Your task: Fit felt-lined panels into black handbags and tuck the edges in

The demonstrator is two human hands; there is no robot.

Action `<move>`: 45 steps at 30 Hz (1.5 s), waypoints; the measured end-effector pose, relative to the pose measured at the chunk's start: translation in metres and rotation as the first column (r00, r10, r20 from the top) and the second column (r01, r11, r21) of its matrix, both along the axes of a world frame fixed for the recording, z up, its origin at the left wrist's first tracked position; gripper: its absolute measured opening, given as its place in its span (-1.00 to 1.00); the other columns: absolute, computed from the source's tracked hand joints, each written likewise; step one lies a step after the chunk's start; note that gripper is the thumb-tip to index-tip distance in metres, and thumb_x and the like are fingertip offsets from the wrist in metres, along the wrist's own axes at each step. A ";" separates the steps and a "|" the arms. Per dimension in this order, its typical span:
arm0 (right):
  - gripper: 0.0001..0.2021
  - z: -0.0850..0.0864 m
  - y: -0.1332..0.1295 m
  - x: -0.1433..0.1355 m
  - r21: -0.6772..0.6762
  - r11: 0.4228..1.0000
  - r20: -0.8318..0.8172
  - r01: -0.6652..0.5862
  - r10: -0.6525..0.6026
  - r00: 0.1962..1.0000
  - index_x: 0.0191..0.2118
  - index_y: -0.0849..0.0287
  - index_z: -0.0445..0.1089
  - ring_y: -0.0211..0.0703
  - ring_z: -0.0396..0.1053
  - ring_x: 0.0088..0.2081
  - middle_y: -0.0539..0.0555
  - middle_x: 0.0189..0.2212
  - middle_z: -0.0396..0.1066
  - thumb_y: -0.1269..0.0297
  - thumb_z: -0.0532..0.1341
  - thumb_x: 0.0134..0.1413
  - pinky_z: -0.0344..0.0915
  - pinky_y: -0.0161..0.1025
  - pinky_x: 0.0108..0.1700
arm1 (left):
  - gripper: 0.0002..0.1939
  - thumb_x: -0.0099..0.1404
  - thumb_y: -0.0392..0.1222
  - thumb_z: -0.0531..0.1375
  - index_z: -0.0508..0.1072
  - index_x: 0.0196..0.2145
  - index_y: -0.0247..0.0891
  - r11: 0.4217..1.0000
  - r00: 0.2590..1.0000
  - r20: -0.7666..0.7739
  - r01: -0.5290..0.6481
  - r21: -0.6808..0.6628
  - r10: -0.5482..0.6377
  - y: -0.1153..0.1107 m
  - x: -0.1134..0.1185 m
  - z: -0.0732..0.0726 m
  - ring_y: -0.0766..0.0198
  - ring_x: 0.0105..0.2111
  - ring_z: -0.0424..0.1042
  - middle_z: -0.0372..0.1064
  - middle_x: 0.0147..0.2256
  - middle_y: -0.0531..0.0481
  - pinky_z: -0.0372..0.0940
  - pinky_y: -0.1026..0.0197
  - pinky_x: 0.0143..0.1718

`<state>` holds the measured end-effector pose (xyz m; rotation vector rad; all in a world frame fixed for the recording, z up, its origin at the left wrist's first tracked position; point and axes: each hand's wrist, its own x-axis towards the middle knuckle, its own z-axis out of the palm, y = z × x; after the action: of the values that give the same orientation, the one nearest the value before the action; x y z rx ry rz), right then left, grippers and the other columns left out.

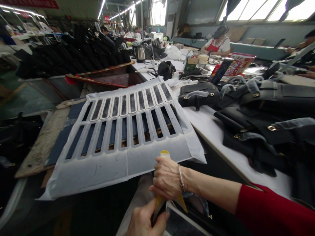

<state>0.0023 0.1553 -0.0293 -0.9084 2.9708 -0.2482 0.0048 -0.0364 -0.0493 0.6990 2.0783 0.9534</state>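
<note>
My right hand, with a bracelet at the wrist, is closed around a yellow strip whose rounded end sticks out above the fingers. Just below it, my left hand pinches the lower part of the yellow strip between thumb and fingers. A dark panel with a pale edge lies under the hands, over my lap. Beyond them a white sheet has rows of long slots; several dark pale-rimmed strips fill the far row, and the near row shows open cutouts.
Black bags with wrapped handles crowd the white table at right. Stacked black pieces stand at the back left, near a metal kettle. A person in a red apron sits farther back.
</note>
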 end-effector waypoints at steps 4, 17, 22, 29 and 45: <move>-0.56 0.002 0.000 0.001 0.016 1.000 0.008 0.007 -0.007 1.000 -0.65 0.15 0.30 -0.19 0.20 -0.60 0.05 -0.72 0.36 0.16 0.05 0.24 -0.03 -0.09 -0.32 | -0.81 0.21 -0.07 0.16 0.50 -0.41 -0.19 0.999 0.999 -0.005 -0.036 0.022 0.036 0.002 0.002 0.002 0.32 -0.57 0.07 0.12 -0.60 0.12 0.00 0.27 -0.51; -0.56 0.000 0.000 0.011 0.047 0.997 -0.003 0.066 -0.066 0.998 -0.63 0.16 0.32 -0.21 0.17 -0.61 0.05 -0.72 0.36 0.20 0.01 0.27 -0.08 -0.11 -0.34 | -0.71 0.30 -0.03 0.15 0.56 -0.09 -0.09 0.996 0.999 0.019 -0.039 0.082 0.038 0.002 0.006 0.012 0.03 -0.34 0.48 0.54 -0.31 -0.06 0.20 0.20 -0.29; -0.57 -0.004 -0.002 0.014 0.057 0.993 -0.034 0.100 -0.098 0.995 -0.64 0.18 0.32 -0.21 0.21 -0.61 0.06 -0.72 0.37 0.22 0.03 0.25 -0.10 -0.10 -0.34 | -0.63 0.35 0.02 0.10 0.50 0.02 -0.09 0.998 1.000 0.022 0.008 0.068 -0.010 0.000 0.006 0.006 -0.08 -0.19 0.50 0.55 -0.23 -0.13 0.24 0.16 -0.19; -0.56 -0.005 -0.006 0.019 0.093 0.979 -0.002 0.180 -0.180 0.984 -0.63 0.18 0.34 -0.18 0.26 -0.60 0.09 -0.70 0.41 0.26 0.00 0.26 -0.09 -0.07 -0.33 | -0.55 0.34 0.08 0.11 0.47 0.07 -0.17 0.993 0.991 0.127 0.019 0.117 -0.034 -0.002 -0.001 0.005 -0.13 -0.18 0.50 0.53 -0.23 -0.21 0.27 0.14 -0.12; -0.54 -0.015 -0.022 0.052 0.087 0.895 0.045 0.437 -0.441 0.896 -0.63 0.16 0.34 -0.19 0.26 -0.59 0.07 -0.64 0.46 0.29 -0.01 0.29 -0.10 -0.05 -0.27 | -0.71 0.45 -0.18 -0.08 0.42 -0.11 -0.22 0.960 0.923 -0.322 0.258 0.108 -0.211 -0.005 0.008 0.005 0.13 -0.32 0.54 0.51 -0.32 -0.12 0.28 0.27 -0.31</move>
<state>0.0547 0.1338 -0.0440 -0.2013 3.0595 -0.1653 0.0130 -0.0411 -0.0446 1.2156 2.1369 0.9133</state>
